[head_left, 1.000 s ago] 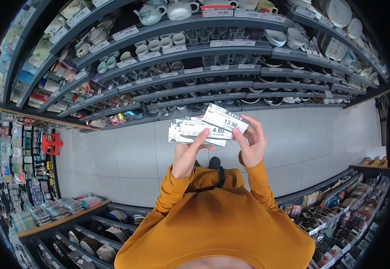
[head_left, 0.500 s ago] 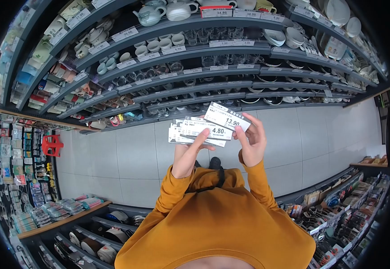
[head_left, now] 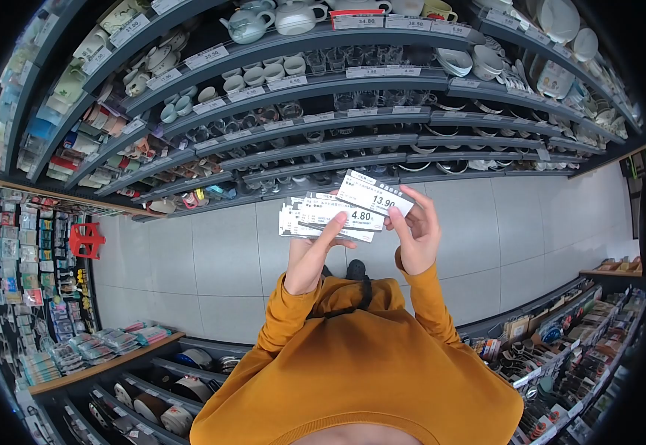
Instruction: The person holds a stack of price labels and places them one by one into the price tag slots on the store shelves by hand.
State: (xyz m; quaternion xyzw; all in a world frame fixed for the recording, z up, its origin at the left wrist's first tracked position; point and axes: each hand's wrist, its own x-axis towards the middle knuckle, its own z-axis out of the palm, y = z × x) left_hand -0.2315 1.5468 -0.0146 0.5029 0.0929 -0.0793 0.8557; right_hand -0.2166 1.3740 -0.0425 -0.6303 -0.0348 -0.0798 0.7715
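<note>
mustard cloth, soft and folded at the cuffs, forms the sweatshirt (head_left: 352,371) filling the lower middle of the head view. just above centre, the left hand (head_left: 309,259) is clamped on a fanned stack of flat, rectangular price tags (head_left: 328,214), its thumb across the top one, marked 4.80. the right hand (head_left: 419,237) pinches the edge of a single tag (head_left: 367,193) marked 13.90, white, stiff-looking and tilted, overlapping the stack's upper right. all the tags have crisp corners and black print. pale, smooth square tiles (head_left: 226,256) lie below them. across the top run dark grey shelves (head_left: 286,46) with a rounded, glossy teapot (head_left: 250,26) and small pale cups (head_left: 274,72); a red stool (head_left: 86,241) stands at the left.
</note>
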